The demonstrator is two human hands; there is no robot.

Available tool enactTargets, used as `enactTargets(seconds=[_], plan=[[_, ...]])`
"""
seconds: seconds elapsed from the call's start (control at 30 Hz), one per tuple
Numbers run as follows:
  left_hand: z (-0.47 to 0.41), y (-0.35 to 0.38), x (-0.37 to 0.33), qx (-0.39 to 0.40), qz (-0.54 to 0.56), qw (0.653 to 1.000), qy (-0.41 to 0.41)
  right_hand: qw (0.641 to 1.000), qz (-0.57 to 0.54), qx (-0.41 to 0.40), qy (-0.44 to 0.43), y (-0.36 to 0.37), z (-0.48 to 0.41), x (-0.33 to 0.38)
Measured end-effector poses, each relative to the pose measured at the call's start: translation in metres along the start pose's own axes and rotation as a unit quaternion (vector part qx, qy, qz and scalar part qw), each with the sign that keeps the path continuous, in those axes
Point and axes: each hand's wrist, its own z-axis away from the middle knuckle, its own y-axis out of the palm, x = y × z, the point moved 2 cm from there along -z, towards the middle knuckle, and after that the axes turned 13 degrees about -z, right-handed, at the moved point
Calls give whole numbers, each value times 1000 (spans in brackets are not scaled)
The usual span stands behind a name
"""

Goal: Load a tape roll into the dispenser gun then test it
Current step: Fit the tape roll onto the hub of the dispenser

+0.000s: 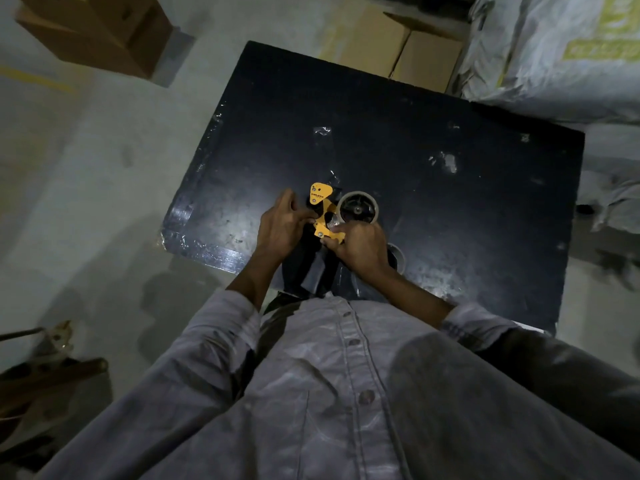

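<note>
Dim storeroom, pale concrete floor, and a scuffed black table fills the middle, patches of old clear tape shining on its top. Cardboard boxes sit beyond the far edge, another box off to the upper left, and big white sacks crowd the right side, one touching the table's far right corner. Nothing lies between the person and the work; only the grey shirt fills the lower view. Now the tape gun, yellow plates and black body, sits near the table's front edge, its black handle pointing back toward the person. Left hand is curled against the gun's left side, fingers bent onto the black part beside the yellow plate. Right hand is pinched closed on the lower yellow plate, fingertips touching it. The tape roll sits on the gun's hub, just beyond the right hand's knuckles and to the right of the upper yellow plate. A second grey ring peeks out just right of the right wrist; what it is, cannot tell.
</note>
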Motion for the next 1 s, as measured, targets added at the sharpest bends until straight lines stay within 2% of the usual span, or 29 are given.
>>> enactTargets(seconds=[0.2,0.33,0.53,0.6,0.7,0.8,0.93,1.0], plan=[[3,0,-5,-10,-20,1000,15,998,-59,-17,-27,-2,1,-9],[16,6,-5,-17,-25,999,-12,997,-72,-24,-35,0,2,-10],[36,17,-11,-36,56,992,-105,995,-94,-39,-22,4,4,-13],[38,20,-7,-17,94,986,-139,994,-103,-35,-11,4,4,-16],[40,19,2,23,136,973,-186,993,-121,-6,6,3,1,-21],[37,11,3,18,158,965,-211,986,-162,34,23,0,-1,-30],[20,2,-7,-6,192,959,-209,980,-196,18,32,-7,4,-40],[6,2,-18,-4,160,971,-178,978,-209,2,30,-11,6,-47]])
